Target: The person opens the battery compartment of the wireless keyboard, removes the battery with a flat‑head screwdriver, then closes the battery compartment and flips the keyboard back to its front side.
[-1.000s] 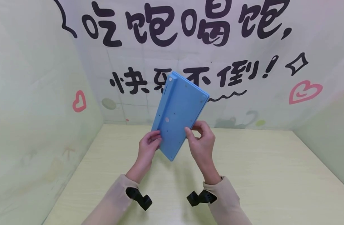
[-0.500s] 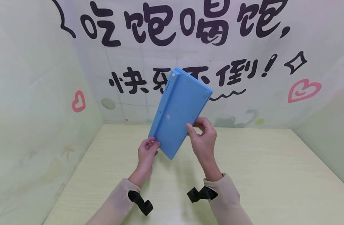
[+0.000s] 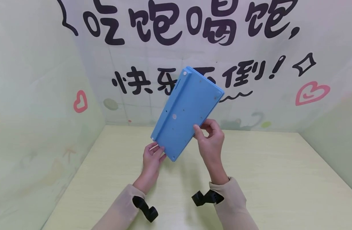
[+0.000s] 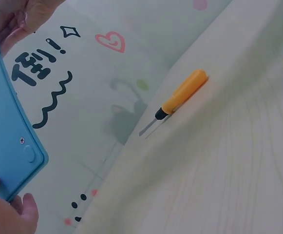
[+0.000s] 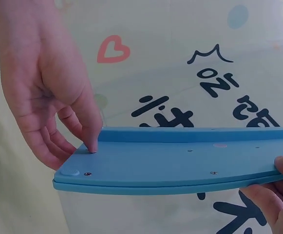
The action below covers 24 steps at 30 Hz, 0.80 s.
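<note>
Blue panel (image 3: 184, 105) in the thumb-and-finger pinch of left hand (image 3: 153, 161) and right hand (image 3: 211, 142).

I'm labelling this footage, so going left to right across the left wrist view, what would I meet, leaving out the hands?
Blue panel → black four-pointed star drawing → pink heart drawing → orange-handled screwdriver.

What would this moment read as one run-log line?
left hand: pinches short lower end of blue panel | right hand: pinches its long edge | panel: tilted, above table | screwdriver: on table
</note>
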Motion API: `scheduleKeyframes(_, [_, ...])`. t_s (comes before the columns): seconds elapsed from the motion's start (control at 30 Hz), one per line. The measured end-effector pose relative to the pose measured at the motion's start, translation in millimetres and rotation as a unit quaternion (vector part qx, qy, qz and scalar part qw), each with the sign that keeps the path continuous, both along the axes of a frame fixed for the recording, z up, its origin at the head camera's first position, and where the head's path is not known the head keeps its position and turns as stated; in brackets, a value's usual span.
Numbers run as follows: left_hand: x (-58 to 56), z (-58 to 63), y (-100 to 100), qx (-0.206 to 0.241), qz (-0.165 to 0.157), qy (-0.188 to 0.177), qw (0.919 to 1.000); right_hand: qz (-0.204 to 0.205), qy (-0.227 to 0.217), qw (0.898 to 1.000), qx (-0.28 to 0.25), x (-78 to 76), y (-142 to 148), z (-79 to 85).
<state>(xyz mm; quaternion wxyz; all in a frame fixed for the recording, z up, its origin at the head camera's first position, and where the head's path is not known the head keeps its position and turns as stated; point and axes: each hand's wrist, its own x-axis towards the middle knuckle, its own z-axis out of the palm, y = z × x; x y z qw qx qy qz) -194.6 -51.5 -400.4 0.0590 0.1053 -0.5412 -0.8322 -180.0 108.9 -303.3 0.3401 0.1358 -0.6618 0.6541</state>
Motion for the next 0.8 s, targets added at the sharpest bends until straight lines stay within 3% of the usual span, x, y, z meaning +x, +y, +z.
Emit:
scheduleKeyframes(0.27, [1.0, -3.8, -8, 0.09, -0.028, 0.038, 0.9948, 0.025, -0.003, 0.999, -0.03, -0.3, 0, -1.8])
scheduleKeyframes(0.47, [5.9, 1.2, -15, 0.146, -0.035, 0.065, 0.9865, 0.047, -0.026, 0.997, -0.063, -1.5, 3, -2.1])
scheduleKeyframes(0.8, [12.5, 14.0, -28, 0.148, -0.061, 0.079, 0.9839, 0.074, -0.074, 0.988, -0.118, -2.1, 8, -5.4])
